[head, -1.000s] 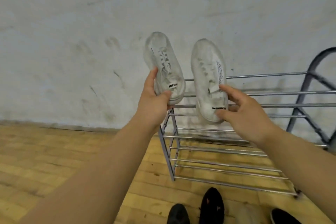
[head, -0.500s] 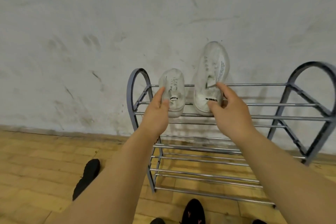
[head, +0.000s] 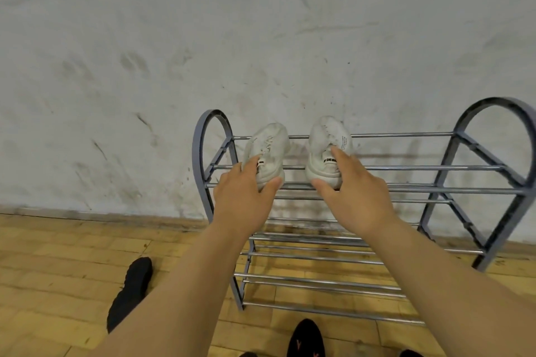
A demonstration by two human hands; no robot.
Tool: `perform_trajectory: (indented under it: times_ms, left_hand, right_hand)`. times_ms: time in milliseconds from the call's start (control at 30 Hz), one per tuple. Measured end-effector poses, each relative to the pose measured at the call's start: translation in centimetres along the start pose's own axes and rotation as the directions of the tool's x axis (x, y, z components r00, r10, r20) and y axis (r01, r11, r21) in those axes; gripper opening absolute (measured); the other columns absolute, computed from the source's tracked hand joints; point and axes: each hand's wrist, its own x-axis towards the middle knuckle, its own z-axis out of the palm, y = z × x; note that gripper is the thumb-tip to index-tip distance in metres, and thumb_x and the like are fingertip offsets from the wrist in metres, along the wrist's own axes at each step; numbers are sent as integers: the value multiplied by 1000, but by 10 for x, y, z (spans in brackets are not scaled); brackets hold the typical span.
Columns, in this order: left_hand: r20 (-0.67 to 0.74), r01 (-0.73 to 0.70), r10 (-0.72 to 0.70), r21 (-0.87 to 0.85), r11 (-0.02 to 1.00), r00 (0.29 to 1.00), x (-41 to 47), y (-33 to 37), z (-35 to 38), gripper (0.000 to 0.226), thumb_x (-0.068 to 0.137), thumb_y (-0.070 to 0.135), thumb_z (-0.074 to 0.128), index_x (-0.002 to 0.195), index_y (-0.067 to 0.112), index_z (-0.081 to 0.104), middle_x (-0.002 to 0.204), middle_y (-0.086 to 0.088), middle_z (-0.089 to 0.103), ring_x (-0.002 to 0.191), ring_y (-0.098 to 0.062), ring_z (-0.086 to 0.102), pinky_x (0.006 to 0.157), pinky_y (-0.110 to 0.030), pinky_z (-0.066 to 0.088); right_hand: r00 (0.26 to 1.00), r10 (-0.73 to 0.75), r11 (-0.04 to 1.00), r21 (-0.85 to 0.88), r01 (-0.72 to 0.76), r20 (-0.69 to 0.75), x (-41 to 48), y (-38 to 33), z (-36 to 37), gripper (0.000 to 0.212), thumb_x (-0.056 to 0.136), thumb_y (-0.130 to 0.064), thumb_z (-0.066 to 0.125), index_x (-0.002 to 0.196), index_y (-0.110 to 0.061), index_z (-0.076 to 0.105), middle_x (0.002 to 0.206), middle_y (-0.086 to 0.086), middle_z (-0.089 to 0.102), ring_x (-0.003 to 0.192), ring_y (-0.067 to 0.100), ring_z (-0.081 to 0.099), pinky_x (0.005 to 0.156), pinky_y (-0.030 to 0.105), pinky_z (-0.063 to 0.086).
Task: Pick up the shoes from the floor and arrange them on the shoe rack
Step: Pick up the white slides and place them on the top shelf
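Observation:
Two white sneakers rest side by side on the top tier of the grey metal shoe rack (head: 435,190), toes toward the wall. My left hand (head: 243,197) grips the heel of the left white sneaker (head: 271,148), thumb on its right side. My right hand (head: 352,194) holds the heel of the right white sneaker (head: 326,142), fingers on top and thumb under the sole edge. A black shoe (head: 130,293) lies on the wooden floor left of the rack. Another black shoe (head: 306,338) with red marks lies in front of the rack.
The rack stands against a scuffed white wall (head: 145,66) and has three tiers of chrome bars; the lower tiers (head: 333,284) hold nothing. Dark shoe tips (head: 410,353) peek in at the bottom edge. The wooden floor (head: 52,269) spreads to the left.
Both hands lowered the white sneakers from the air onto the rack's top tier, where they now lie flat. The view has shifted left, showing the rack's left arch and the black shoe.

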Motion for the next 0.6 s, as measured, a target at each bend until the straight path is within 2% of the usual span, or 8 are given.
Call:
perform_trajectory:
  times_ms: [100, 167, 267, 367, 433, 500, 600]
  left_hand:
    - [-34, 15, -14, 54, 998, 999, 0, -6, -3, 61, 97, 60, 44, 148, 25, 41, 135, -5, 58, 121, -32, 52, 101, -50, 45]
    - [-59, 74, -69, 79, 994, 996, 3, -12, -6, 58, 99, 57, 44, 145, 23, 42, 135, -7, 57, 121, -32, 52, 99, -51, 47]
    - [-127, 160, -145, 110, 981, 981, 3, -21, -11, 61, 99, 57, 42, 148, 21, 39, 140, -10, 53, 123, -34, 48, 100, -52, 46]
    - [-199, 167, -128, 192, 967, 972, -4, -23, -16, 63, 98, 61, 43, 148, 24, 41, 144, -9, 47, 127, -34, 41, 102, -50, 39]
    - [-238, 185, -141, 173, 967, 961, -7, -21, -18, 65, 95, 64, 49, 149, 28, 41, 151, -12, 33, 133, -35, 33, 108, -52, 33]
    - [-219, 190, -164, 104, 976, 962, -9, -23, -20, 70, 91, 67, 54, 151, 35, 37, 159, -12, 17, 141, -38, 24, 114, -55, 28]
    - [-88, 142, -149, -81, 987, 985, -11, -35, -22, 71, 93, 66, 52, 155, 41, 29, 166, 5, -7, 149, -38, 19, 119, -54, 27]
  right_hand:
    - [1000, -12, 1000, 5, 12, 2, -1, 2, -1, 75, 93, -68, 43, 156, -35, 20, 148, -1, 48, 124, 26, 56, 101, 47, 47]
    - [1000, -13, 1000, 8, 13, 4, -1, 3, -1, 74, 93, -67, 43, 156, -35, 20, 148, -2, 48, 123, 26, 57, 101, 46, 47]
    - [1000, -21, 1000, 11, 21, 11, -2, 3, 0, 73, 94, -65, 44, 156, -35, 20, 147, -2, 48, 123, 25, 57, 101, 47, 46]
    - [1000, -31, 999, 13, 31, 4, -2, 3, 2, 72, 95, -63, 45, 156, -35, 20, 147, -1, 48, 122, 26, 57, 100, 46, 47]
    - [1000, -29, 999, 20, 29, -2, -2, 4, 2, 71, 95, -63, 45, 155, -36, 20, 147, -1, 48, 120, 26, 58, 100, 46, 46]
    - [1000, -22, 999, 33, 22, -9, -2, 5, 1, 70, 94, -64, 46, 154, -37, 22, 148, -3, 48, 122, 25, 57, 102, 46, 45]
    - [1000, 0, 999, 44, 0, -13, -1, 4, 0, 76, 89, -70, 49, 153, -38, 26, 149, -5, 48, 127, 23, 55, 105, 45, 43]
